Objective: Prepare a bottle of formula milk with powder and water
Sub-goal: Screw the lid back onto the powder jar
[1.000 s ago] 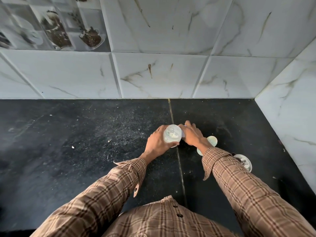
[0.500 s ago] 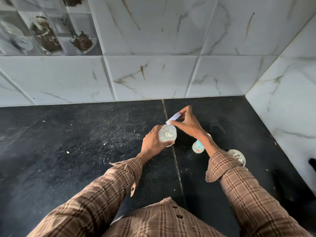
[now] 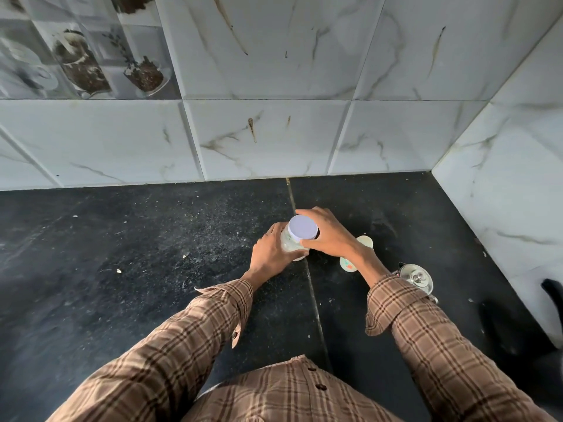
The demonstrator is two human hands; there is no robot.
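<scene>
Illumination is soft and even, brighter toward the upper right. The glossy white marble-veined wall tiles (image 3: 268, 138) carry faint sheen; the speckled black stone table (image 3: 122, 269) stays dim. Wide-angle distortion bends tile joints near the edges. Focus is sharp centrally.

The white lid (image 3: 303, 226), lifted beside the jar (image 3: 289, 243) a moment ago, now covers its mouth. The right hand (image 3: 327, 236) now grips the lid from above.

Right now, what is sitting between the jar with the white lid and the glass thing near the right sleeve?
In the head view, a small pale bottle stands between the jar and the glass lid, partly hidden behind the right hand and wrist.
</scene>
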